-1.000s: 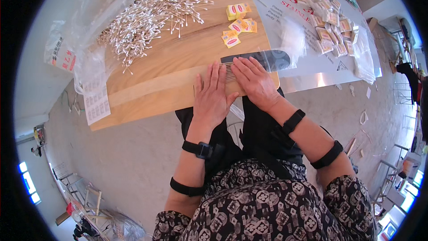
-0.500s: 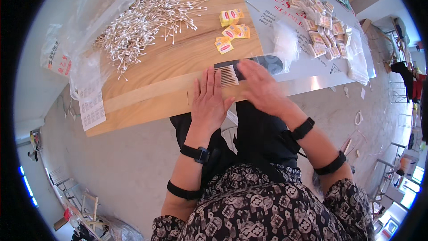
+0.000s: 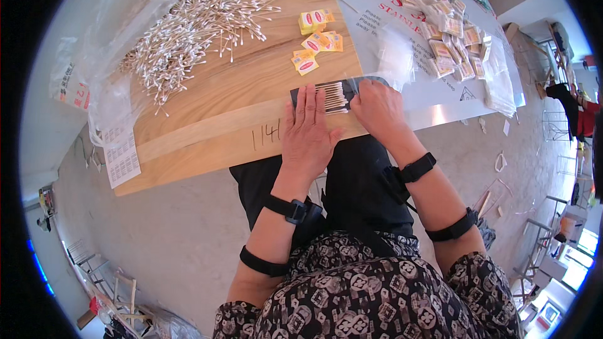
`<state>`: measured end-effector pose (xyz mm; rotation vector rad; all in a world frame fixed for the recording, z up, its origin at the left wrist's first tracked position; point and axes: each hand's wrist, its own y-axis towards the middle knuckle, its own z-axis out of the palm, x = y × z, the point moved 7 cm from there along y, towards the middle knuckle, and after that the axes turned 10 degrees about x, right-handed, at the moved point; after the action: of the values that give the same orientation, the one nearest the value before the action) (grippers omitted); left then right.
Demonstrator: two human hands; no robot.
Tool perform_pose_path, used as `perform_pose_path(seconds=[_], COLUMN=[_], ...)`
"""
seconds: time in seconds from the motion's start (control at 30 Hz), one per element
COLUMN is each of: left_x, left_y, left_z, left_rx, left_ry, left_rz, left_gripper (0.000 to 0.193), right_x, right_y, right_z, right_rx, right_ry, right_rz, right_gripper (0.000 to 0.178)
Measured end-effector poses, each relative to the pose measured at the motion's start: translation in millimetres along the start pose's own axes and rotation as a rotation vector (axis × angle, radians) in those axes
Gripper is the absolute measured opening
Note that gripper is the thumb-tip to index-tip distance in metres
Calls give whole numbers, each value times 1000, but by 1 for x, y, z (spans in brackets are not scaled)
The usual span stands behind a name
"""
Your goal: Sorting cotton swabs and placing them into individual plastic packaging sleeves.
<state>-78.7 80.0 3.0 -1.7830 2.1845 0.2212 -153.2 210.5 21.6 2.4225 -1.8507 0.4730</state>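
Note:
A row of cotton swabs (image 3: 335,96) lies side by side on a thin dark flat plate (image 3: 294,95) near the table's front edge. My left hand (image 3: 309,133) rests flat with its fingers stretched out, covering the row's left part. At the row's right end, my right hand (image 3: 380,110) is closed, its fingers curled down over the dark plate. What those fingers pinch is hidden. Small yellow printed cards (image 3: 314,21) lie in little stacks just beyond the plate.
A large heap of loose cotton swabs (image 3: 188,37) spreads over the wooden table (image 3: 207,97) at the far left, beside a clear plastic bag (image 3: 103,85). Packed swab bundles (image 3: 449,44) and clear bags (image 3: 499,85) lie on the metal sheet (image 3: 433,108) at right.
My right hand has come down and closed at the row's right end. My left hand stays flat on the swabs, slightly further right, baring handwritten marks on the table.

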Motion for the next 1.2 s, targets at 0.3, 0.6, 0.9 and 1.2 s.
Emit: perform_pose_path(seconds=[0.3,0.6,0.9,1.2], left_x=[-5,-11,-17,-23], left_y=[8,18,21,26], left_z=[-2,0,6,10], left_rx=[41,5,-106,-171], left_ry=[-6,-20,7,-4], left_rz=[131,93,-9,-97], left_gripper=[74,68,59,55], right_x=[-16,-21,-24,-25], right_y=[5,6,7,10], right_z=[-1,0,2,3], right_rx=[10,-8,86,111], right_ry=[235,336,426,403], right_rz=[-6,-5,30,16], right_gripper=[14,13,17,18])
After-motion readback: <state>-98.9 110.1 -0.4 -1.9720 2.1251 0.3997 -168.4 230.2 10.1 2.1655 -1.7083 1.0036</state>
